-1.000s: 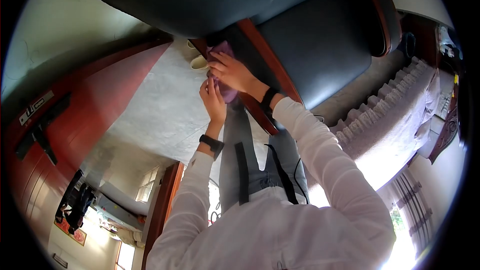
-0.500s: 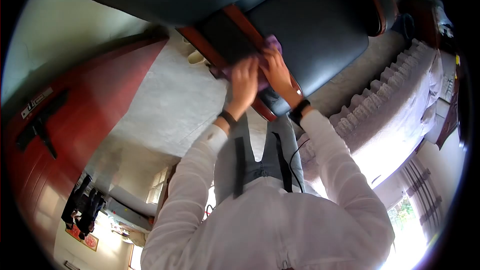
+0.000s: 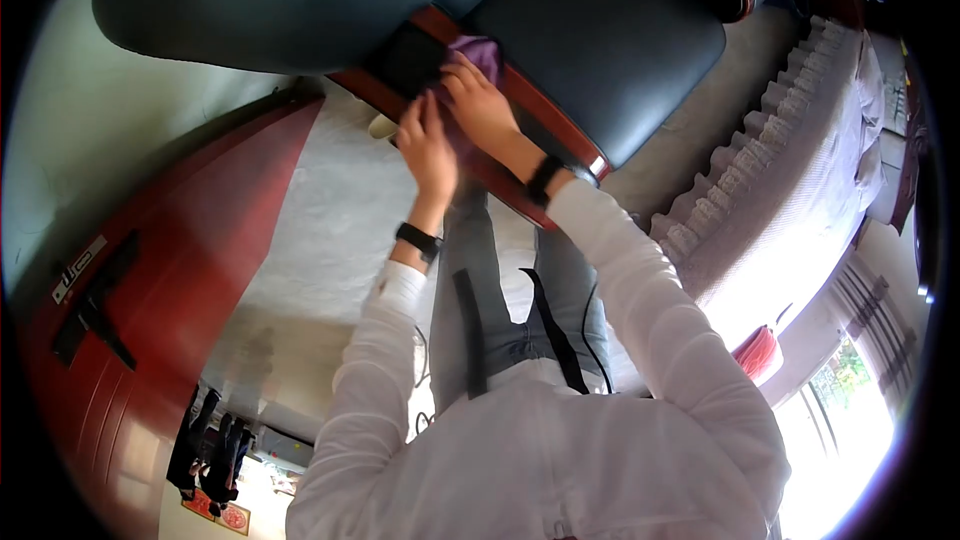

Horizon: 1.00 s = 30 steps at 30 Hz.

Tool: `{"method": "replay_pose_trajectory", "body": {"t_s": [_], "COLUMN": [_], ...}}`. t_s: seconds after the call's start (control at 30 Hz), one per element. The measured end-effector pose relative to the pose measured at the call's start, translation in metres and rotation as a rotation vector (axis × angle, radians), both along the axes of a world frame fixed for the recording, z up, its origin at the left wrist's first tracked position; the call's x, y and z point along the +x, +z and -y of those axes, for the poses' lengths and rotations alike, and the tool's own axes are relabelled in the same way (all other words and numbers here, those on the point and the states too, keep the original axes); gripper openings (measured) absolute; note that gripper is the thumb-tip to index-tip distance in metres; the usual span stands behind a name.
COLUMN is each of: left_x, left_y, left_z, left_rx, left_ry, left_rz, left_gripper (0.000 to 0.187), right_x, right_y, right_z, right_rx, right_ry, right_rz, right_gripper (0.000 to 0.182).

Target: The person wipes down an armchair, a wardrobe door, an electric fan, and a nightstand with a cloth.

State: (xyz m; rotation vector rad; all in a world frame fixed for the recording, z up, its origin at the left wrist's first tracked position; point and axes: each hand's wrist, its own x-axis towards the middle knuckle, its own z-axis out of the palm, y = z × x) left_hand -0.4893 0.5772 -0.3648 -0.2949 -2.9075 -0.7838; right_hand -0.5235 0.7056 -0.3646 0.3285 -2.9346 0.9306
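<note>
A purple cloth [image 3: 478,52] lies over the wooden armrest [image 3: 560,123] of a chair with a dark padded seat [image 3: 610,50] and a dark backrest [image 3: 270,5]. My right hand [image 3: 480,108] presses on the cloth, its fingers bent over the armrest. Just left of it, my left hand [image 3: 428,148] touches the lower part of the cloth at the armrest's outer side. Some of the cloth is hidden under both hands.
A red door [image 3: 200,230] with a dark handle stands at the left. On the right is a bed with a frilled pale cover [image 3: 780,180]. A light slipper [image 3: 381,127] lies on the floor beyond the armrest. People [image 3: 210,450] show at the lower left.
Both hands and the cloth have moved left and up along the armrest, towards the backrest. The view has shifted slightly, and a pink object has come into sight near the window.
</note>
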Motion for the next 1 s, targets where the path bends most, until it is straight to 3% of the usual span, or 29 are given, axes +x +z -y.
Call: {"method": "replay_pose_trajectory", "body": {"t_s": [0.13,0.27,0.4,0.47,0.6,0.67,0.7,0.73,0.77,0.87,1.0], "left_x": [0.007,0.069,0.139,0.162,0.151,0.132,0.118,0.102,0.082,0.033,0.045], "left_y": [0.002,0.001,0.017,0.008,0.006,-0.002,-0.009,-0.017,-0.018,-0.012,-0.009], "left_z": [0.003,-0.027,-0.07,-0.08,-0.066,-0.044,-0.032,-0.018,-0.007,0.012,-0.001], "left_rx": [0.033,0.081,0.13,0.154,0.084,0.055,0.105,0.152,0.046,-0.06,-0.057], "left_ry": [-0.165,-0.354,-0.535,-0.577,-0.58,-0.45,-0.347,-0.243,-0.232,-0.19,-0.157], "left_rz": [0.038,0.112,0.295,0.247,0.279,0.104,0.191,0.276,0.141,-0.091,-0.066], "left_gripper": [0.045,0.047,0.035,0.043,0.047,0.048,0.047,0.046,0.045,0.041,0.042], "right_x": [0.016,0.112,0.205,0.231,0.213,0.18,0.151,0.132,0.109,0.058,0.07], "right_y": [0.003,0.013,0.035,0.04,0.034,0.018,0.03,0.009,0.008,0.0,0.003], "right_z": [-0.008,-0.065,-0.116,-0.129,-0.111,-0.084,-0.066,-0.045,-0.028,0.002,-0.014], "right_rx": [-0.115,-0.09,-0.118,-0.101,-0.014,-0.012,0.188,0.193,0.222,0.097,0.022], "right_ry": [-0.057,-0.106,-0.198,-0.192,-0.161,-0.144,-0.073,-0.103,-0.147,-0.155,-0.115], "right_rz": [0.027,0.125,0.262,0.307,0.197,0.165,0.169,0.136,0.078,-0.04,-0.101], "right_gripper": [0.033,0.034,0.032,0.03,0.029,0.034,0.034,0.03,0.027,0.032,0.03]}}
